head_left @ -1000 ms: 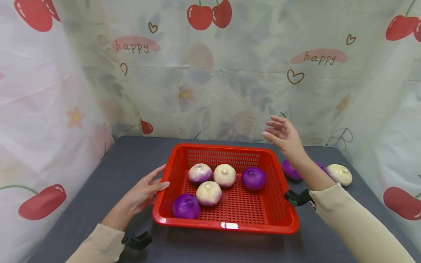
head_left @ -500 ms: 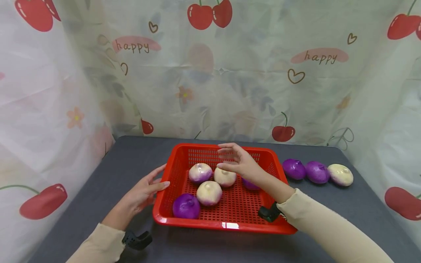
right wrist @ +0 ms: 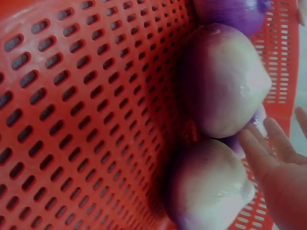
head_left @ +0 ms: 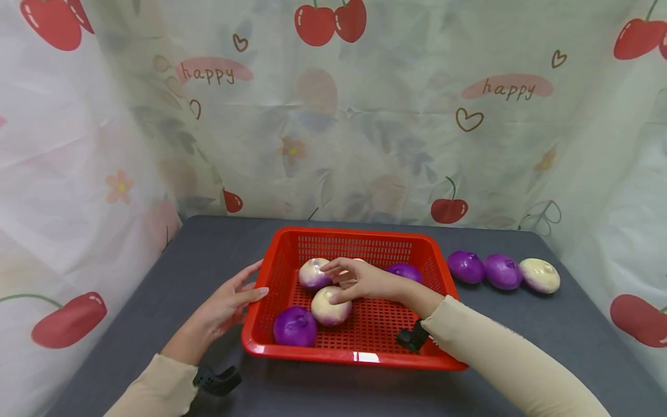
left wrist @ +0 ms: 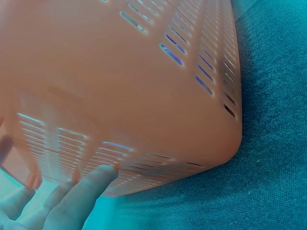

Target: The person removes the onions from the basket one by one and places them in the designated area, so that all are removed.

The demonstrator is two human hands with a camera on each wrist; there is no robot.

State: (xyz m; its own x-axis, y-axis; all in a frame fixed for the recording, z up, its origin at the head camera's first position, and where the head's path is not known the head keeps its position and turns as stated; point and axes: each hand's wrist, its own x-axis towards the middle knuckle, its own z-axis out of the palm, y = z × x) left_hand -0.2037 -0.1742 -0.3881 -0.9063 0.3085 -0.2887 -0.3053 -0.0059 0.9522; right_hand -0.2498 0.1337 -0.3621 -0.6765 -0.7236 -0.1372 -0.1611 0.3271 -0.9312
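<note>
A red plastic basket (head_left: 359, 358) holds several onions. My left hand (head_left: 229, 304) holds its left rim, thumb over the edge and fingers (left wrist: 81, 196) against the outer wall. My right hand (head_left: 359, 281) reaches inside, fingers loosely bent, thumb right at the top of the front white-and-purple onion (head_left: 330, 311). In the right wrist view, a fingertip is close beside that white-and-purple onion (right wrist: 220, 81). Another white-and-purple onion (head_left: 311, 277) lies behind it; a third is mostly hidden by the hand. A purple onion (head_left: 294, 328) sits in the front left corner, another purple onion (head_left: 406, 271) at the right.
Right of the basket, two purple onions (head_left: 466, 267) and a white onion (head_left: 539, 275) lie in a row on the dark grey table (head_left: 219, 243). Printed curtains (head_left: 333, 145) hang behind and at both sides.
My right hand has moved from above the basket's right rim leftward and down into the basket, to the white-and-purple onions. The left hand and basket stay put.
</note>
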